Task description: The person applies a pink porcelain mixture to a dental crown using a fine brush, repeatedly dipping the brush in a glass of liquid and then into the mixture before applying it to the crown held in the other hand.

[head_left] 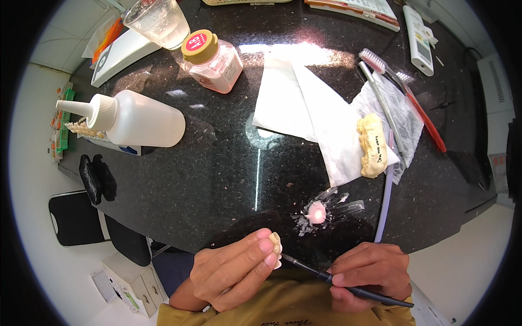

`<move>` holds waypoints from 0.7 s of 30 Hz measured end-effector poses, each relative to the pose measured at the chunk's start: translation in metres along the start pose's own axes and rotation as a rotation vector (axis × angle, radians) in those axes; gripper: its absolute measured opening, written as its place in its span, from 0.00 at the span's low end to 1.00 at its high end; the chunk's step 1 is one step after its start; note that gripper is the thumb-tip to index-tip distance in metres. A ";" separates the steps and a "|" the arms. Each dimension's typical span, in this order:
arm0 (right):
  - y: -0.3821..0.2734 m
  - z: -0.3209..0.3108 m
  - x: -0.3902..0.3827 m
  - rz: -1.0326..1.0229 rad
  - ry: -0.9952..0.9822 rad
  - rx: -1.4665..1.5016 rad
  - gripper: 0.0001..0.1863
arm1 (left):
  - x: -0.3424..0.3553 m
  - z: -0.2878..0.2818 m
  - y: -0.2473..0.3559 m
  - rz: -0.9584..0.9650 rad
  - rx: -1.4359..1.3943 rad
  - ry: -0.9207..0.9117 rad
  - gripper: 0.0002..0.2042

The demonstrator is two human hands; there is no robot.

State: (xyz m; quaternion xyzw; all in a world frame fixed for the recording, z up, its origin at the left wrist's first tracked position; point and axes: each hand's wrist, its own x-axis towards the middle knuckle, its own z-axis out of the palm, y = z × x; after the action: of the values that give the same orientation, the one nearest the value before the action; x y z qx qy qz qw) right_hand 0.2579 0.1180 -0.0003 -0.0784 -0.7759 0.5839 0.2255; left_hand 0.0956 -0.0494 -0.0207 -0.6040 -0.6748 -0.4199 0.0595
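Note:
Between the fingertips of my left hand (pixel 239 269) is a small dental piece (pixel 276 245), cream-coloured with white tooth shapes along its lower side. My fingers cover much of it. My right hand (pixel 370 271) grips a thin black brush (pixel 310 270), its fine tip touching or almost touching the dental piece. Just beyond my hands, a blob of pink paste (pixel 316 212) sits on the dark tabletop amid clear smears. A yellowish plaster dental cast (pixel 373 146) with handwriting on it rests on white tissue (pixel 321 119) to the right.
At the left lies a white squeeze bottle (pixel 144 118). Farther back stand a gold-capped jar of pink powder (pixel 215 65) and a clear cup (pixel 160 24). On the right are a red-handled toothbrush (pixel 416 103), a metal tool (pixel 383 103), a lavender tube (pixel 385 201) and a white device (pixel 417 43).

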 end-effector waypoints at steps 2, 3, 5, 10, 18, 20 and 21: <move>0.001 0.000 -0.001 -0.003 0.000 -0.002 0.14 | 0.000 0.000 0.000 0.005 0.004 0.006 0.10; 0.001 0.000 -0.001 -0.011 0.009 0.009 0.14 | 0.000 0.001 0.000 0.010 0.005 0.010 0.10; 0.003 -0.001 -0.004 -0.027 0.026 0.031 0.13 | 0.000 0.002 -0.001 0.018 0.008 0.019 0.10; 0.008 0.002 -0.012 -0.064 0.160 0.062 0.09 | -0.002 0.001 -0.001 0.039 0.024 0.023 0.11; 0.001 0.003 -0.018 -0.056 0.232 -0.093 0.11 | -0.010 0.003 0.003 0.038 -0.035 0.152 0.12; -0.001 0.002 -0.020 -0.066 0.234 -0.119 0.12 | -0.013 0.004 0.002 0.055 -0.045 0.194 0.12; -0.001 -0.001 -0.019 -0.072 0.217 -0.101 0.13 | -0.014 0.007 -0.001 0.092 -0.038 0.214 0.13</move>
State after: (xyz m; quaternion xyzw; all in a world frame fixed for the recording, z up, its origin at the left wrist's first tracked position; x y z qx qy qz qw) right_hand 0.2751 0.1118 -0.0042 -0.1243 -0.7776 0.5237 0.3249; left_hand 0.1008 -0.0559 -0.0338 -0.5873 -0.6280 -0.4914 0.1389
